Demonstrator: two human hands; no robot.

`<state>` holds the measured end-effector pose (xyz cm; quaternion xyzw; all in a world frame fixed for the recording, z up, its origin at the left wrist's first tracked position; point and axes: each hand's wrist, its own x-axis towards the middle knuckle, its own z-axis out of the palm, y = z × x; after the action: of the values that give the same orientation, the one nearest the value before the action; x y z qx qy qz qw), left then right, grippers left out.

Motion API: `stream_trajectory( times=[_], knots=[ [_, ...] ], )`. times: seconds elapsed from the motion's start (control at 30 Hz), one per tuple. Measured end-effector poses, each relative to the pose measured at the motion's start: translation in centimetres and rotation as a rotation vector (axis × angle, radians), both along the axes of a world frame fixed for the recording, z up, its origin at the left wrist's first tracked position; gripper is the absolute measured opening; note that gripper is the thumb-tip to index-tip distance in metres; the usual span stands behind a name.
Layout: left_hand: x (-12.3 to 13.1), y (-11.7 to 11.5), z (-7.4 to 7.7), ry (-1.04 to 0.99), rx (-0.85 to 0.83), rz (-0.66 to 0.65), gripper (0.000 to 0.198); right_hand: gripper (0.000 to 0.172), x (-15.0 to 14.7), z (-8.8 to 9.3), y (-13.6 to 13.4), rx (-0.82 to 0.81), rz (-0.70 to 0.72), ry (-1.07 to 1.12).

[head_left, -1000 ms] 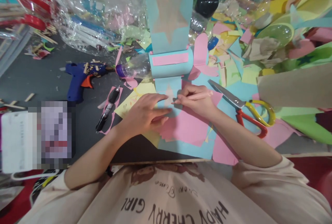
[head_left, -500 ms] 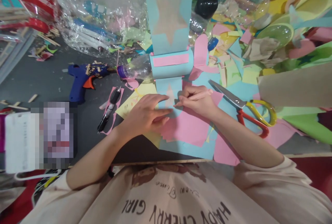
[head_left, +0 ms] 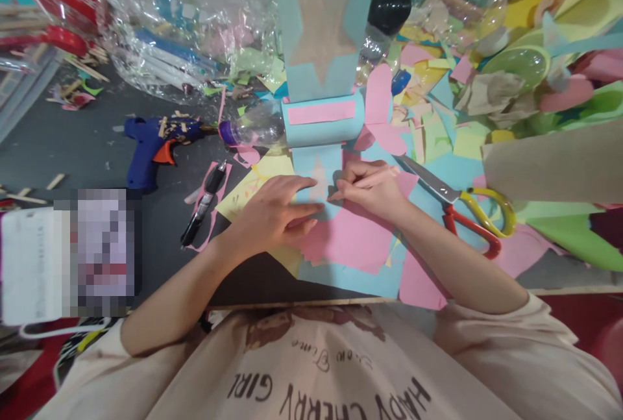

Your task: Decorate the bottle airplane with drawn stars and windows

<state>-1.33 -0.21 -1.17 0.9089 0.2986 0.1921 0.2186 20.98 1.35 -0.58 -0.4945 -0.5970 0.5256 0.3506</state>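
A light-blue paper strip (head_left: 316, 170) with a pale star shape on it hangs down from a plastic bottle (head_left: 296, 123) wrapped in blue and pink paper. My left hand (head_left: 275, 212) lies flat on the strip's left side, fingers stretched out. My right hand (head_left: 372, 186) is closed in a pinch at the strip's right edge, fingertips on the star; what it pinches is too small to name. Pink paper (head_left: 355, 235) lies under both hands.
Scissors (head_left: 462, 206) with red and yellow handles lie right of my right hand. A blue glue gun (head_left: 158, 144) and a black pen (head_left: 204, 202) lie to the left. Clear plastic bottles (head_left: 185, 30) and paper scraps (head_left: 438, 115) crowd the back. A white box (head_left: 29, 264) sits at near left.
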Motion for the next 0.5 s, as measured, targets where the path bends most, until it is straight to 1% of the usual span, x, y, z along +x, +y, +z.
stream_trajectory(
  times=[0.03, 0.17, 0.2, 0.5],
  knots=[
    [0.0, 0.02, 0.01, -0.003, 0.006, -0.001, 0.024, 0.035, 0.05, 0.02, 0.0, -0.001, -0.011, 0.002],
    [0.02, 0.04, 0.03, -0.019, 0.02, -0.003, 0.025, 0.035, 0.2, 0.11, -0.06, 0.03, -0.142, -0.001],
    [0.02, 0.03, 0.03, -0.018, 0.018, -0.001, 0.025, 0.035, 0.21, 0.12, -0.07, 0.035, -0.151, -0.004],
    [-0.05, 0.0, 0.07, 0.004, -0.012, 0.002, 0.026, 0.037, -0.05, 0.04, -0.1, 0.003, -0.076, -0.009]
  ],
)
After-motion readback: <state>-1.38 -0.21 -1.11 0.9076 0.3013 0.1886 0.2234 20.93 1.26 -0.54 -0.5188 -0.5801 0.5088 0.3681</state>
